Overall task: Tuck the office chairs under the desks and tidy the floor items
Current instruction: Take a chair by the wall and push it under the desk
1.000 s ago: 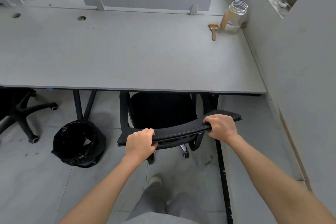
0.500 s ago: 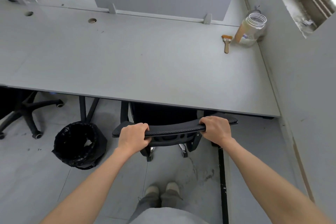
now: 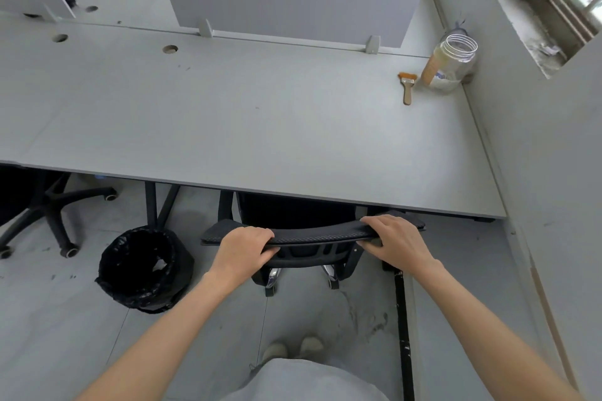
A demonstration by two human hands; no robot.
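Observation:
A black mesh office chair (image 3: 312,238) stands in front of me with its seat hidden under the grey desk (image 3: 247,127). Only the top rail of the backrest and part of the wheeled base show. My left hand (image 3: 242,249) grips the left part of the rail, fingers curled over it. My right hand (image 3: 395,239) holds the right part, fingers laid over the top and thumb beneath. A black bin with a bin liner (image 3: 143,267) sits on the floor to the left of the chair.
A second black chair (image 3: 35,205) stands at the left, half under the desk. On the desk's far right are a glass jar (image 3: 451,63) and a small brush (image 3: 407,88). Grey divider panels (image 3: 286,3) stand at the back, and a wall (image 3: 553,172) closes the right side.
The chair has rolled forward, further under the desk, with both hands still on the backrest rail. My view has moved closer to the desk.

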